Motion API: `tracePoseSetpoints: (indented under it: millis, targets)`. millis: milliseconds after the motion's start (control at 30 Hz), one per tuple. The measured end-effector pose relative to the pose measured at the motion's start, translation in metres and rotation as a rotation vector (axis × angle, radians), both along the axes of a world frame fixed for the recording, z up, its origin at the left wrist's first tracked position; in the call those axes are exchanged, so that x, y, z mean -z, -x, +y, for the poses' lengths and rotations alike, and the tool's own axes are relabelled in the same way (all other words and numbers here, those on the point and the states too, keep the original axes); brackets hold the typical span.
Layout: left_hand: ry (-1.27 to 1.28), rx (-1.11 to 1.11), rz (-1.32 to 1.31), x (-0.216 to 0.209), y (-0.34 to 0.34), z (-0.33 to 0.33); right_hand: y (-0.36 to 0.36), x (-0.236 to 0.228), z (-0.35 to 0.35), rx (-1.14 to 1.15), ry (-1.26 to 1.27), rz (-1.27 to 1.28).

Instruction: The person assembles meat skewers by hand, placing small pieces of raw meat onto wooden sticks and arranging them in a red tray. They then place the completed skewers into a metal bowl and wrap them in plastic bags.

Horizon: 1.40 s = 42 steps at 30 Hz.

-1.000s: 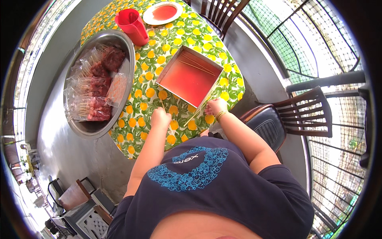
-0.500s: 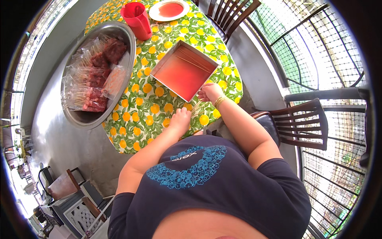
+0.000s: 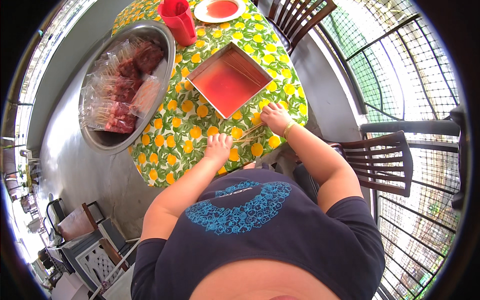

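Thin wooden skewers [image 3: 248, 133] lie across the lemon-patterned tablecloth between my two hands. My right hand [image 3: 276, 119] is closed around their far right ends, fingers curled. At their near left ends my left hand [image 3: 218, 146] rests on the cloth, its fingers a little apart; the thumb is hidden. Just beyond the hands sits a square metal pan [image 3: 203, 98] with red liquid in it. A few more skewers [image 3: 242, 70] lie in the pan, toward its far right side.
On the left, a large oval metal basin [image 3: 170, 65] holds skewered raw meat [image 3: 122, 95] in clear plastic bags. A red pitcher [image 3: 182, 27] and a white plate [image 3: 235, 17] with red liquid stand at the far end. Dark wooden chairs [image 3: 380, 159] flank the table's right side.
My hands have moved apart, the left one leftward and the right one to the right. More of the skewers shows between them. The whole view has shifted slightly.
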<state>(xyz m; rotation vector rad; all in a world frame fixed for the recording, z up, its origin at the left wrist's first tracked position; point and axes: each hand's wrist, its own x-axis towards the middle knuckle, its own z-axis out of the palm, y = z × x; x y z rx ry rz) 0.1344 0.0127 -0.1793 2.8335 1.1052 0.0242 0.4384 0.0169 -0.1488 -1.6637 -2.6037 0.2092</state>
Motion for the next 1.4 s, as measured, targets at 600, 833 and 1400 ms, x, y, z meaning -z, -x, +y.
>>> tracePoseSetpoints:
  millis: [600,833,1400]
  targets:
    - [0.977,-0.455,-0.747,-0.083,-0.022,0.055,0.054,-0.102,0.058,-0.230,-0.387,0.326]
    - [1.200,-0.802,-1.152,-0.072,0.066,0.056,-0.002,-0.078,0.201,0.790,-0.095,0.870]
    - [1.402,-0.856,-1.095,-0.071,0.135,0.074,0.036,0.073,0.531,1.236,0.371,2.639]
